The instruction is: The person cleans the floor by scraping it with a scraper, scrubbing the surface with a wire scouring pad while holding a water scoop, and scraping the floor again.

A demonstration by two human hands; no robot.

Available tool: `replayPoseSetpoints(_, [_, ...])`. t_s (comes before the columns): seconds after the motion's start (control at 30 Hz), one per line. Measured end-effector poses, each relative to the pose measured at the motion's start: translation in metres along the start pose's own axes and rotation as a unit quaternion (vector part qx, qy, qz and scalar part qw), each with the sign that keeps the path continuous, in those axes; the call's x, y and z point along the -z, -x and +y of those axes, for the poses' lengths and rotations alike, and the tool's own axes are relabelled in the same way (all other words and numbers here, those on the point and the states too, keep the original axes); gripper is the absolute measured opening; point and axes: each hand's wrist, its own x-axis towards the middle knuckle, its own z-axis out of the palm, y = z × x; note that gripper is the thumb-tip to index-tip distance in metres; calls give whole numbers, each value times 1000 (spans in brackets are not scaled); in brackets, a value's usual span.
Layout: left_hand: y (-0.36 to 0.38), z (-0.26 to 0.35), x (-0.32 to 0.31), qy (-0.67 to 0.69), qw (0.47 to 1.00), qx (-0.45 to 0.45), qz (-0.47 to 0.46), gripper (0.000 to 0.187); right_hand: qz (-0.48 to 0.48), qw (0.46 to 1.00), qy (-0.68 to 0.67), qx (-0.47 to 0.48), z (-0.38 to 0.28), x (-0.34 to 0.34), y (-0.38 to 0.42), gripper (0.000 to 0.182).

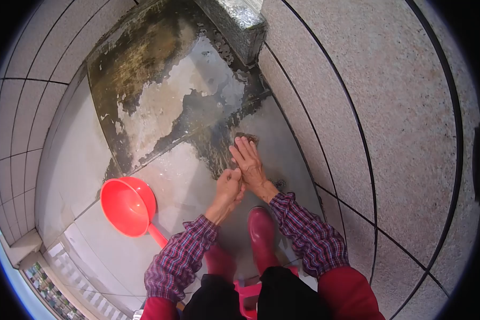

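Observation:
My right hand [252, 164] reaches forward with its fingers stretched out flat, over the wet floor tile [170, 186]. A small dark brown patch [248, 137] shows just past its fingertips. Against the palm side of that hand, my left hand [229, 188] is closed, fingers curled in and thumb up; what it holds, if anything, is hidden. Plaid sleeve covers wrap both forearms. To the left, a red long-handled dipper [127, 205] rests on the tiles, its handle passing beneath my left forearm.
Dark wet grime [138, 48] covers much of the far floor. A speckled tile wall [400, 117] rises close on the right, with a stone block [234, 26] at its far end. My red boots [261, 232] stand before a pink stool [249, 290].

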Motion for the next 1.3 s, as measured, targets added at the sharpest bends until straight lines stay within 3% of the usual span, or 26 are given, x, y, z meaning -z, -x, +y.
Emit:
replayPoseSetpoints(0.2, [-42, 69, -28, -12, 998, 7, -59, 19, 14, 1000, 22, 16, 29, 20, -57, 32])
replayPoseSetpoints(0.27, [-62, 93, -38, -22, 997, 1, -70, 19, 40, 996, 43, -63, 36, 30, -77, 31])
replayPoseSetpoints(0.47, [-31, 55, -3, -21, 995, 49, -89, 22, -1, 997, 80, -18, 11, 5, -34, 31])
replayPoseSetpoints(0.53, [-32, 45, -2, -36, 998, 21, -51, 22, 8, 997, 83, -9, 14, -2, -27, 32])
replayPoseSetpoints(0.7, [-68, 100, -49, -33, 996, 29, -77, 20, 9, 995, 68, -69, 44, 41, -74, 32])
replayPoseSetpoints(0.77, [-60, 91, -47, -5, 995, 61, -77, 21, -6, 996, 53, -70, 40, 41, -73, 33])
replayPoseSetpoints(0.8, [-50, 74, -37, 11, 998, 15, -64, 22, -16, 997, 43, -54, 30, 34, -67, 34])
replayPoseSetpoints(0.93, [1, 10, 28, 35, 999, 28, 1, 20, -24, 999, 27, -6, -28, -11, -4, 36])
replayPoseSetpoints(1.03, [15, 4, 30, 90, 996, 17, 12, 19, -50, 999, -13, 17, -37, -19, 5, 36])
replayPoseSetpoints(1.13, [-19, 40, 5, 47, 998, 12, -30, 20, -47, 998, -25, 23, -5, -1, -37, 36])
replayPoseSetpoints(1.2, [-38, 60, -6, 39, 999, -2, -34, 19, 4, 998, 33, -58, 10, 8, -55, 35])
replayPoseSetpoints(1.3, [-26, 47, 1, 39, 999, -5, -18, 19, -24, 998, 13, -50, -5, 8, -43, 36])
